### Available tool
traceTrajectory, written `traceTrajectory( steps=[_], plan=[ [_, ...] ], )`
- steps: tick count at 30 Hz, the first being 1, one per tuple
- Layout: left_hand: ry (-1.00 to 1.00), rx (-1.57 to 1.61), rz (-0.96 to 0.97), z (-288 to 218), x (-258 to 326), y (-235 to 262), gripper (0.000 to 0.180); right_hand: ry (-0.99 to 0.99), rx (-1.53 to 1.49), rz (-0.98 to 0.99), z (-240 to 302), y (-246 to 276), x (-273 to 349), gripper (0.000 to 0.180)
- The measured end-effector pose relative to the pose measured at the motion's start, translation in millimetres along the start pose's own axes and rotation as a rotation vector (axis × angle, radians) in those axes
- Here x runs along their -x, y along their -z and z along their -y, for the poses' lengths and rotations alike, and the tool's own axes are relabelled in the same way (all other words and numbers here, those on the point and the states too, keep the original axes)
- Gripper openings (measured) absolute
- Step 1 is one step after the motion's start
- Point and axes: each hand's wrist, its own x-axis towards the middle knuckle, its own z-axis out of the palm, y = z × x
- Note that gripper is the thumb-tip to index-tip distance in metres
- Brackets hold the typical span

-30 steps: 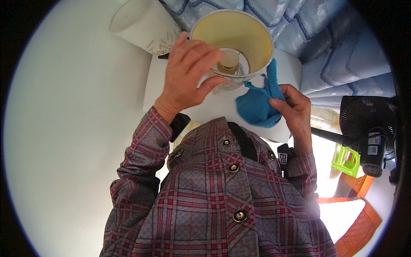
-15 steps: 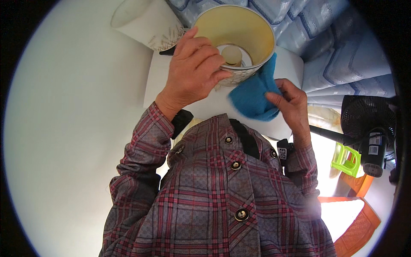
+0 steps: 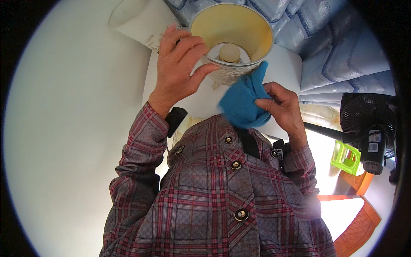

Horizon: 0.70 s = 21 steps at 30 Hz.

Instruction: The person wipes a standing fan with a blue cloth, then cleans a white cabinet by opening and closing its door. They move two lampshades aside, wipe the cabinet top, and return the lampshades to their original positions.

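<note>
A round lampshade (image 3: 233,19), yellowish inside with a patterned outer wall, stands mouth-up at the far middle, a pale round piece (image 3: 229,53) showing inside it. My left hand (image 3: 180,64) is beside its left rim with fingers and thumb apart, the thumb tip overlapping the near rim; whether it touches is unclear. My right hand (image 3: 284,107) pinches a blue cloth (image 3: 244,103) between thumb and fingers. The cloth hangs in front of the shade, its upper corner near the rim, its lower left edge blurred.
Under the shade is a white tabletop (image 3: 284,64). A second white shade (image 3: 141,21) leans at the far left by the wall. Blue curtains (image 3: 338,43) hang behind. On the right are a black fan (image 3: 368,115), a green plastic stool (image 3: 346,158) and orange wooden furniture (image 3: 359,225).
My left hand has shifted left and slightly down, its fingers spreading. My right hand has drawn the blue cloth left and down, away from the shade's right rim.
</note>
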Motion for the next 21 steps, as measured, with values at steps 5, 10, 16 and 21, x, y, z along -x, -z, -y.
traceTrajectory(
  steps=[5, 10, 16, 21],
  plan=[
    [-0.004, 0.009, -0.02, -11, -4, -6, 0.045, -0.085, 0.01, -0.258, -13, 3, -24, 0.015],
    [0.048, -0.012, -0.075, -4, -5, -1, 0.04, -0.144, 0.286, -0.252, -17, 10, -19, 0.018],
    [-0.04, 0.028, -0.01, -10, -4, -7, 0.037, 0.103, -0.026, -0.004, 19, 3, 4, 0.016],
    [0.033, 0.038, -0.013, -17, -2, -8, 0.036, -0.141, 0.214, -0.417, -19, 8, -28, 0.016]
  ],
)
